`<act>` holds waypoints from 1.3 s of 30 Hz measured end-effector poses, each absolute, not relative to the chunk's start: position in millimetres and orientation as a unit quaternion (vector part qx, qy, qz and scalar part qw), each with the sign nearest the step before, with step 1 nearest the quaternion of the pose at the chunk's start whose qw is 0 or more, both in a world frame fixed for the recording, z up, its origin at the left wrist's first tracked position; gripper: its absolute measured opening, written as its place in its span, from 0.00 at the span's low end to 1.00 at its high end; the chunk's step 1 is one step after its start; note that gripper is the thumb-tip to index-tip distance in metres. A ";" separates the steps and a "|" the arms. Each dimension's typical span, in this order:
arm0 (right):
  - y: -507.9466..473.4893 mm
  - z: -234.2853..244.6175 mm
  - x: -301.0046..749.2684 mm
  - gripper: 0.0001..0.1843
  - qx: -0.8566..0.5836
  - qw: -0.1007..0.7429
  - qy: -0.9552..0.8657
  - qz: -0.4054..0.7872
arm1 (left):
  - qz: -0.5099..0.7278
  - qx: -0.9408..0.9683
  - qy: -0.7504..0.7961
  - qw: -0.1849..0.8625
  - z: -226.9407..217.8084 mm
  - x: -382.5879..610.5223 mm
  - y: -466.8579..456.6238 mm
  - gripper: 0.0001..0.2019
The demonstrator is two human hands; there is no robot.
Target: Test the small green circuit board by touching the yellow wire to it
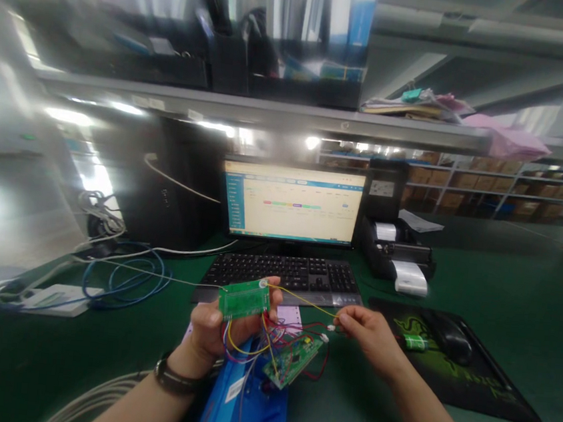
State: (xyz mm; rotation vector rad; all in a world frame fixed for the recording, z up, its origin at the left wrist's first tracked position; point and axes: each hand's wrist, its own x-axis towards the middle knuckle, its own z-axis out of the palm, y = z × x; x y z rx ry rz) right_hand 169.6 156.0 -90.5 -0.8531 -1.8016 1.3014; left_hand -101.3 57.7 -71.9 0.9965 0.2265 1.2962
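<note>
My left hand (209, 327) grips a green circuit board (244, 301) by its edges, tilted above the desk in front of the keyboard. Thin coloured wires hang from its lower side. My right hand (362, 330) pinches a yellow wire (305, 300) between thumb and fingertips; the wire stretches to the upper right corner of the held board. Below, a second green circuit board (296, 360) lies tilted over a blue plastic housing (245, 412), with red and other wires and white connectors around it.
A keyboard (285, 275) and a lit monitor (292, 205) stand behind my hands. At right are a label printer (398, 250) and a mouse pad (489, 387) bearing a mouse (452, 340) and a green battery-like cylinder (416, 343). Blue cable (128, 282) coils at left.
</note>
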 end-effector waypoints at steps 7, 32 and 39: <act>154.8 -91.3 170.4 0.14 -0.336 0.371 -0.709 0.497 | 0.576 0.435 0.088 0.686 -74.0 -104.5 59.0 0.45; 157.0 -92.6 171.6 0.15 -0.330 0.382 -0.710 0.492 | 0.574 0.436 0.078 0.689 -73.1 -102.6 59.0 0.43; 156.3 -92.7 171.7 0.14 -0.335 0.380 -0.707 0.494 | 0.572 0.440 0.071 0.689 -71.2 -102.1 58.1 0.43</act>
